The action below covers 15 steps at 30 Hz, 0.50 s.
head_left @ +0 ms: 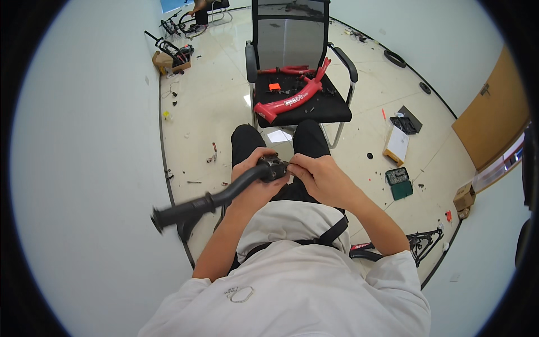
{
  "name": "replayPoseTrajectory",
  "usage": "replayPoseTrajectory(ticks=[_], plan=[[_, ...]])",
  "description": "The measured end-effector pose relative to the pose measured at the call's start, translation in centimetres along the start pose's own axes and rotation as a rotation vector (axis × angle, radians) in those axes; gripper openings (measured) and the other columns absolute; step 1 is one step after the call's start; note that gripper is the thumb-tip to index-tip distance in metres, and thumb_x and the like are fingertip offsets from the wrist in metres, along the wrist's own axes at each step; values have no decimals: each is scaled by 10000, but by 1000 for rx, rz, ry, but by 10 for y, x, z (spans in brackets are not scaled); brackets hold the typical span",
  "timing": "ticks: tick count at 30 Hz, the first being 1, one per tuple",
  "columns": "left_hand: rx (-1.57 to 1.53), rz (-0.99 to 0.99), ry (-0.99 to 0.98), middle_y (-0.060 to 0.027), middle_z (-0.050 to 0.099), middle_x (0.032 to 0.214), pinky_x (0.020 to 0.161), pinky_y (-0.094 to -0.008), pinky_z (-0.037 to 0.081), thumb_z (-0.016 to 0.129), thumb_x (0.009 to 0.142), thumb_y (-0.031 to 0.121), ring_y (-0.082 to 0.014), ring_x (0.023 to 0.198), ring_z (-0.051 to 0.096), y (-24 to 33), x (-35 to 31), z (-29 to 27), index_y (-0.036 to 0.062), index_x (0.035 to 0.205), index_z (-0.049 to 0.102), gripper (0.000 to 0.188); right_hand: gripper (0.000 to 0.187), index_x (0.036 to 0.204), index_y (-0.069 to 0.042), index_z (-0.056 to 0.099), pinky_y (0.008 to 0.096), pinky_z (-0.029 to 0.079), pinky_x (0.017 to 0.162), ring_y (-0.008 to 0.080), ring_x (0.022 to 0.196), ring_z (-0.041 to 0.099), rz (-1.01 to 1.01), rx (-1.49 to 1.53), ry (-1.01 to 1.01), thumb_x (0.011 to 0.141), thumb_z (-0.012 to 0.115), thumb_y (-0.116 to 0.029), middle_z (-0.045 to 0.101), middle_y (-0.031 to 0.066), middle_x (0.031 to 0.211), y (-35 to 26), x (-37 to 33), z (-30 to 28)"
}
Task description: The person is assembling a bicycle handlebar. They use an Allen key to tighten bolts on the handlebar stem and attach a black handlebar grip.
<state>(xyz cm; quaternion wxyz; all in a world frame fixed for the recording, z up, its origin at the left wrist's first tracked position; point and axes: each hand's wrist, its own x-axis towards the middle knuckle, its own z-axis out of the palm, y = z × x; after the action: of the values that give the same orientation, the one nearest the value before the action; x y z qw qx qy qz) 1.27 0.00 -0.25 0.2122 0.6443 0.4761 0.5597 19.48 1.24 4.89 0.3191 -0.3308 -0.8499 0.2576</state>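
My left hand (251, 185) is wrapped round a black bicycle handlebar (227, 195) at its clamp, a dark block with bolts (273, 167). From there the bar bends toward the lower left, ending in a flanged grip with a lever-like part under it. My right hand (320, 174) is closed in a pinch at the right side of the clamp, thumb and forefinger together. Whatever lies between those fingertips is too small or hidden to name. Both hands are above my lap, between my knees.
Facing me, a black mesh chair (328, 109) bears a red bicycle frame (295, 101) and an orange piece (274, 87). On the floor to the right lie a green case of small parts (401, 191), a white box (397, 144) and a dark frame (424, 244). A person (200, 11) is at the far left.
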Motion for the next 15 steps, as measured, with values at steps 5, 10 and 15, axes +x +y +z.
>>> replayPoseTrajectory(ticks=[5, 10, 15], plan=[[140, -8, -37, -75, 665, 722, 635, -282, 527, 844, 644, 167, -199, 658, 674, 9, 5, -7, 62, 967, 620, 407, 134, 956, 18, 597, 436, 443, 554, 397, 620, 590, 23, 37, 21, 952, 587, -115, 592, 213, 684, 5, -1, 8], [76, 9, -238, -90, 696, 764, 642, -306, 545, 857, 653, 202, -253, 704, 709, 8, 12, -23, 68, 984, 612, 433, 132, 1023, -21, 600, 434, 449, 546, 373, 600, 593, -91, -96, -82, 943, 600, -126, 591, 185, 663, 2, -2, 0], [-140, -34, -413, -78, 685, 774, 672, -281, 530, 880, 637, 205, -169, 708, 679, 7, 14, -30, 44, 979, 624, 457, 130, 998, -60, 608, 401, 476, 548, 309, 617, 615, -304, -197, -118, 905, 643, -143, 604, 115, 695, 7, 0, -7]])
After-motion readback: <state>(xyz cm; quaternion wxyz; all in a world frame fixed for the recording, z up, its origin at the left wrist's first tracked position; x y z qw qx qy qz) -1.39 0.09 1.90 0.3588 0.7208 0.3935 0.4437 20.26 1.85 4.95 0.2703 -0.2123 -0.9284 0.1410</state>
